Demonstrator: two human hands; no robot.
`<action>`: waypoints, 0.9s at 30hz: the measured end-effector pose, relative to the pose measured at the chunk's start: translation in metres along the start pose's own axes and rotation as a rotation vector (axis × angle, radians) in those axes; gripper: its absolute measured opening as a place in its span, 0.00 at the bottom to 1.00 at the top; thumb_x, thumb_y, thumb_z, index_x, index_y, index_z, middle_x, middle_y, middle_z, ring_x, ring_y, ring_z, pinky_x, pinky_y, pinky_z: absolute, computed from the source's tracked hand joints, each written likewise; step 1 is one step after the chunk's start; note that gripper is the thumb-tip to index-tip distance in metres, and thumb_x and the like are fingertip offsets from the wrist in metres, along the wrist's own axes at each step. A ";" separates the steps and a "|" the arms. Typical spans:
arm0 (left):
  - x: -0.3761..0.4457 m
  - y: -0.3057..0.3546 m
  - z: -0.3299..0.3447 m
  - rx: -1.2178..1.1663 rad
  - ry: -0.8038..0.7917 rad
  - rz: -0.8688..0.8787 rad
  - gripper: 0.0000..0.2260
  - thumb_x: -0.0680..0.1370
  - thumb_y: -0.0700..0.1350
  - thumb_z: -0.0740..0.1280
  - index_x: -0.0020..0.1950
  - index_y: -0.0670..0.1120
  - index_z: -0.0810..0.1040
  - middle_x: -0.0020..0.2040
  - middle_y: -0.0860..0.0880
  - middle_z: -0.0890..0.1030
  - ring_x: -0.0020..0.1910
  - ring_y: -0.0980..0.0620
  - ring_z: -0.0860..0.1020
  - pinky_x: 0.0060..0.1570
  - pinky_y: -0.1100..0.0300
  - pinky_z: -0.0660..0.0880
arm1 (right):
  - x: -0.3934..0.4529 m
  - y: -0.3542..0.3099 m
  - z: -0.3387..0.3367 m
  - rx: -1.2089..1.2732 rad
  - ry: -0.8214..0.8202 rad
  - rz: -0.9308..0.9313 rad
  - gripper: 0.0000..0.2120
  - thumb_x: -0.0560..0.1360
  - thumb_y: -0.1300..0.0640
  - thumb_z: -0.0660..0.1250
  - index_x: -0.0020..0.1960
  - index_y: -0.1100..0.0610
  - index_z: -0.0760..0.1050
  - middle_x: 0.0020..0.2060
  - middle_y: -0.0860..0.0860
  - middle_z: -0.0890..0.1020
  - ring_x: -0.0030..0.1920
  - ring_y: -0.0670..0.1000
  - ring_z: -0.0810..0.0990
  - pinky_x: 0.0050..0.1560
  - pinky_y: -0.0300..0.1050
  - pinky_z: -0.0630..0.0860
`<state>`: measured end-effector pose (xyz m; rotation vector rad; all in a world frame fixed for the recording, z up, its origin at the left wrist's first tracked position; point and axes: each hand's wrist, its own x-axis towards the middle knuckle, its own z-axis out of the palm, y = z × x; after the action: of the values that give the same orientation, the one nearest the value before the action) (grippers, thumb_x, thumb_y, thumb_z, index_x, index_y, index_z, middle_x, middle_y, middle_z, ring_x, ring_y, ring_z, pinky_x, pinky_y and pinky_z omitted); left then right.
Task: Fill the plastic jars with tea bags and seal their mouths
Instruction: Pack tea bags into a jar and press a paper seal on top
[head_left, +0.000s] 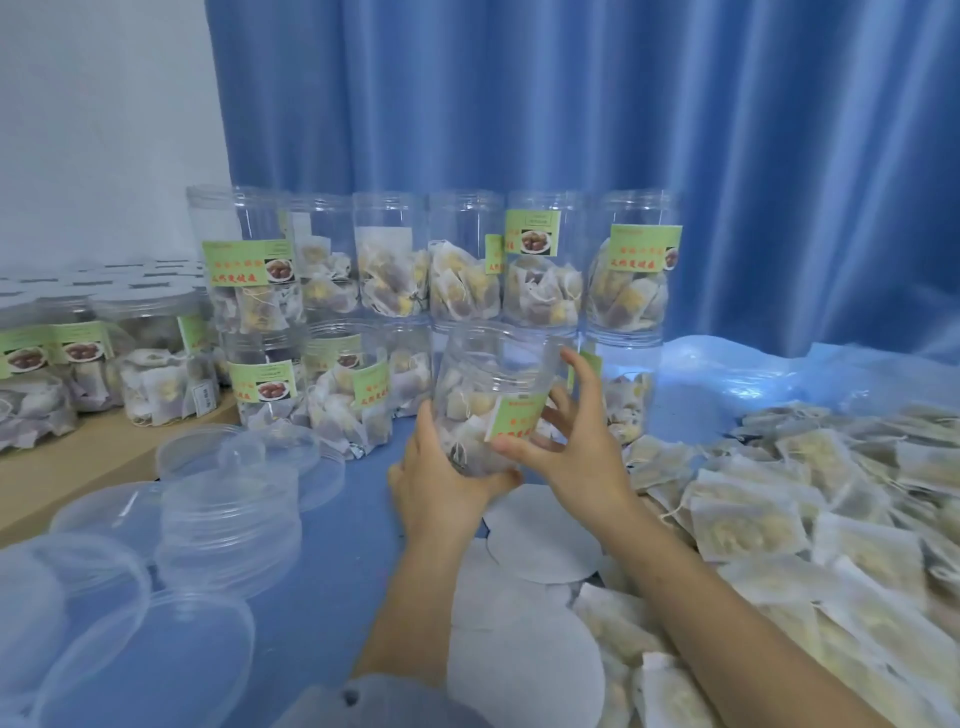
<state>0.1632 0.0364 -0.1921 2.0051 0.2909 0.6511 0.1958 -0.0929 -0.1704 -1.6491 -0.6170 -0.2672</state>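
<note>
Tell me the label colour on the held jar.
Light green with red lettering, on the jar both hands hold; head view.

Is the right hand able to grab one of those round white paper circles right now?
Probably not yet: the right hand is busy holding the jar with the left hand. The circles lie uncovered just below, so once it lets go, nothing blocks them.

This looks like a small home packing room, not a factory. A blue curtain (571, 104) and a plain white wall (104, 104) close off the back. Labelled jars (467, 254) stand stacked in two rows at the desk's far edge, loose lids (228, 525) crowd its left side, and tea bags (779, 519) lie heaped along its right edge.
</note>
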 end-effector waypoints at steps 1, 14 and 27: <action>0.001 -0.002 0.000 0.034 -0.016 -0.024 0.54 0.59 0.57 0.80 0.77 0.54 0.52 0.69 0.46 0.68 0.68 0.45 0.66 0.67 0.50 0.66 | 0.001 0.001 -0.001 -0.032 -0.017 0.041 0.48 0.65 0.55 0.78 0.74 0.45 0.51 0.66 0.40 0.72 0.60 0.36 0.74 0.52 0.31 0.74; -0.001 -0.021 0.000 -0.268 -0.058 -0.095 0.52 0.58 0.46 0.82 0.76 0.53 0.57 0.69 0.50 0.71 0.61 0.54 0.72 0.52 0.64 0.67 | -0.002 0.004 -0.027 -1.635 -0.373 0.349 0.24 0.77 0.58 0.59 0.72 0.60 0.59 0.63 0.59 0.72 0.63 0.59 0.68 0.59 0.51 0.67; 0.001 -0.025 -0.003 -0.208 0.203 0.037 0.50 0.62 0.41 0.80 0.76 0.53 0.54 0.74 0.50 0.65 0.71 0.50 0.65 0.66 0.52 0.66 | 0.001 -0.017 -0.015 -0.560 0.145 -0.084 0.18 0.71 0.63 0.67 0.56 0.45 0.75 0.41 0.44 0.80 0.40 0.41 0.78 0.41 0.28 0.72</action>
<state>0.1637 0.0513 -0.2123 1.7523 0.2945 0.8751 0.1900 -0.1065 -0.1533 -2.1163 -0.5290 -0.6612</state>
